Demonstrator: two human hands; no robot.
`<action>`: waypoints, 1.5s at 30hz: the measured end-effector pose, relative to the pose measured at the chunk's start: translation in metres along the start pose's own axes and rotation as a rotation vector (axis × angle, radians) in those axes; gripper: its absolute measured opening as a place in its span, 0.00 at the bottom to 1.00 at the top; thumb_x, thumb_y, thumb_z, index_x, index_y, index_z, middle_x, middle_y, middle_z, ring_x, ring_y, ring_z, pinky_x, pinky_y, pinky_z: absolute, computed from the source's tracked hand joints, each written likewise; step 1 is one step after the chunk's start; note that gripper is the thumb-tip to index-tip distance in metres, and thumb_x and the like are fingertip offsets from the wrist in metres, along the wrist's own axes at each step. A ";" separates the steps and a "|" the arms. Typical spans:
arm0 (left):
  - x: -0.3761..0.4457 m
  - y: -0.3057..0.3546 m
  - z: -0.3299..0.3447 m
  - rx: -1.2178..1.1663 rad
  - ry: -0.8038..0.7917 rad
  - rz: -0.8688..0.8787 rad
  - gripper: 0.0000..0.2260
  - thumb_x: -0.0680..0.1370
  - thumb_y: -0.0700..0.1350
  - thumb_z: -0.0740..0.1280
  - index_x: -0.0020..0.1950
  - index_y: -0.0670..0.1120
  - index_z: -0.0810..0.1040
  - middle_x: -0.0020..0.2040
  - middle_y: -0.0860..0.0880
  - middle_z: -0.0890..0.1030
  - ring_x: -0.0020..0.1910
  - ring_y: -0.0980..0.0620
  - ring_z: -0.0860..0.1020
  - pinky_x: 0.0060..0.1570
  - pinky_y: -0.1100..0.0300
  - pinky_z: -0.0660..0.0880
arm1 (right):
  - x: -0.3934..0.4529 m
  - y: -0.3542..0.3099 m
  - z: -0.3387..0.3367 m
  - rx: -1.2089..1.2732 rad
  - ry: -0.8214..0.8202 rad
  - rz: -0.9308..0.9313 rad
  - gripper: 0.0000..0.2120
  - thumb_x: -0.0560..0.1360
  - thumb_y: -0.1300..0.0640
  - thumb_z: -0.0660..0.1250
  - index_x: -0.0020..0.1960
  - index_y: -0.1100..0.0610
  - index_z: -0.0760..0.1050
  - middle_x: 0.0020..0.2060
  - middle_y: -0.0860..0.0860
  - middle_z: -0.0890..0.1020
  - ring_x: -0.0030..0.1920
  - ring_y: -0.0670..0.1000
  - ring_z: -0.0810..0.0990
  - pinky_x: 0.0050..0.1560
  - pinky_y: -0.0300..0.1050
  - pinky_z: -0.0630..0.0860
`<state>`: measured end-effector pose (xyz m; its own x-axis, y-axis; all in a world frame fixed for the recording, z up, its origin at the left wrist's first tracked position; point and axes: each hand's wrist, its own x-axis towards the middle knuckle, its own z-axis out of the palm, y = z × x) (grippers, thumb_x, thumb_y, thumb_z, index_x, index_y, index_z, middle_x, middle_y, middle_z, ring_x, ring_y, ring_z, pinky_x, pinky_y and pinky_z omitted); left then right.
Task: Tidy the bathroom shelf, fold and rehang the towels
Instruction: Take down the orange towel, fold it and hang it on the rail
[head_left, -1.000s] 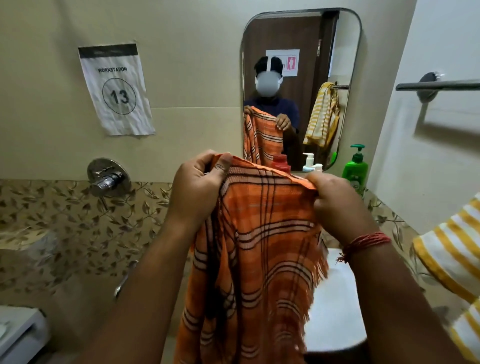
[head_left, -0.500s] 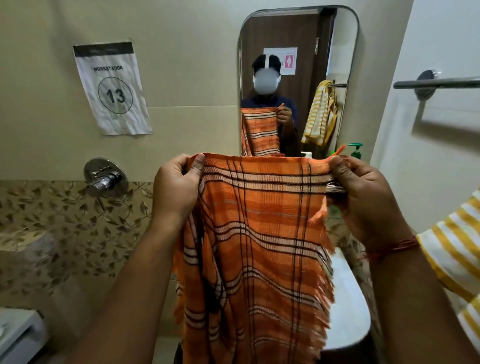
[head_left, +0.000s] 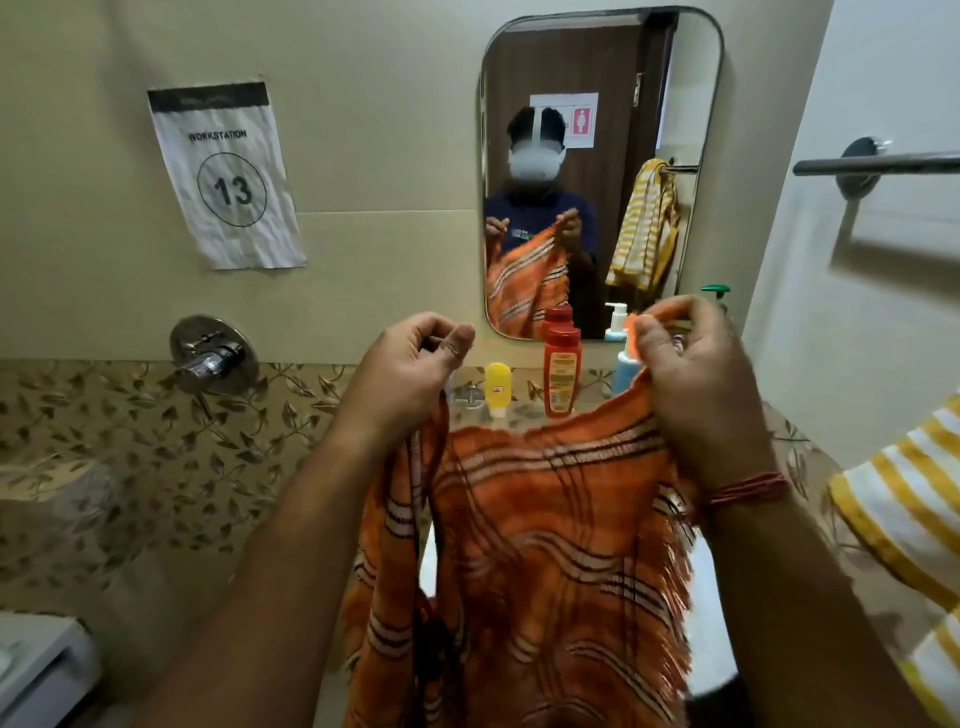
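An orange plaid towel (head_left: 545, 545) with a fringed edge hangs in front of me over the basin. My right hand (head_left: 696, 374) pinches its top corner, raised near the mirror's lower edge. My left hand (head_left: 410, 364) is curled at the same height, and the towel's other side runs up under its palm; the hold itself is hidden. The top edge sags between my hands. Behind it, the shelf (head_left: 524, 410) carries a yellow tube (head_left: 497, 387), a red bottle (head_left: 561, 371) and a blue pump bottle (head_left: 622, 364).
A bare metal towel rail (head_left: 883, 165) is fixed on the right wall. A yellow striped towel (head_left: 904, 545) hangs at the right edge. The mirror (head_left: 597, 104) shows me. A wall tap (head_left: 213, 358) sits left; the white basin (head_left: 714, 649) lies below.
The towel's top edge was stretched flat between my hands; now it sags low. Both hands have spread a little, and the shelf bottles show above the cloth.
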<state>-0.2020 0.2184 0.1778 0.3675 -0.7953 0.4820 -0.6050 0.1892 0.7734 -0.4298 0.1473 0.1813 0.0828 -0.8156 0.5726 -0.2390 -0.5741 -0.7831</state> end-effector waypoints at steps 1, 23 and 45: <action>-0.001 0.005 0.002 -0.035 -0.027 0.005 0.17 0.78 0.61 0.63 0.52 0.50 0.81 0.43 0.54 0.82 0.38 0.65 0.78 0.39 0.62 0.72 | -0.004 -0.008 0.004 -0.039 -0.105 -0.055 0.08 0.81 0.49 0.62 0.58 0.51 0.71 0.44 0.45 0.78 0.43 0.46 0.81 0.34 0.35 0.78; -0.006 0.002 -0.004 0.191 -0.166 0.190 0.09 0.80 0.37 0.66 0.54 0.49 0.82 0.44 0.52 0.82 0.42 0.57 0.80 0.36 0.71 0.74 | 0.007 -0.023 0.018 -0.196 -0.238 -0.170 0.13 0.80 0.51 0.62 0.42 0.54 0.79 0.36 0.51 0.82 0.38 0.49 0.79 0.36 0.44 0.75; -0.017 0.007 0.017 -0.105 -0.311 0.197 0.39 0.69 0.60 0.77 0.75 0.61 0.60 0.64 0.55 0.72 0.53 0.63 0.77 0.52 0.62 0.80 | 0.010 -0.017 0.017 -0.261 -0.382 -0.100 0.12 0.81 0.50 0.60 0.40 0.50 0.76 0.35 0.47 0.79 0.37 0.44 0.77 0.33 0.38 0.69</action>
<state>-0.2244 0.2234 0.1676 0.0096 -0.8718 0.4898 -0.5612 0.4007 0.7242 -0.4083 0.1480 0.1961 0.4564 -0.7533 0.4735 -0.4425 -0.6538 -0.6138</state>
